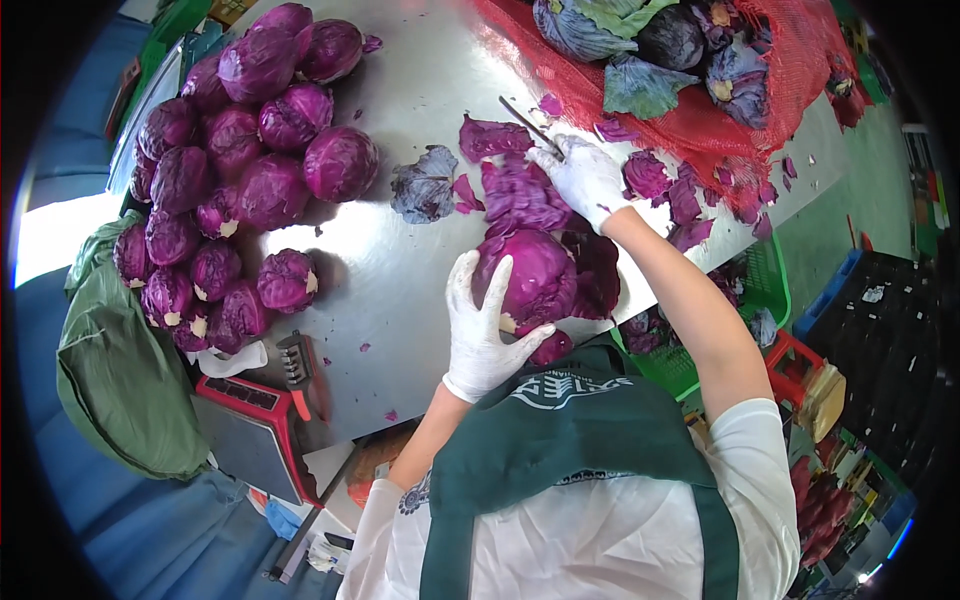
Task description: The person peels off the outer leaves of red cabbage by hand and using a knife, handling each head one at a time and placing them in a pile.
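A peeled red cabbage head rests on the metal table close to my apron. My gloved left hand grips its near left side, with the thumb and fingers spread around it. In my gloved right hand is a knife, its narrow dark blade pointing away to the upper left; the handle is mostly hidden in the palm. Loose purple leaves lie between the cabbage and my right hand. A darker outer leaf sits against the cabbage's right side.
Many red cabbages are piled at left. A red mesh sack holds unpeeled heads at upper right. A weighing scale and a knife sharpener stand near the left front edge. A green crate with leaves is below the table.
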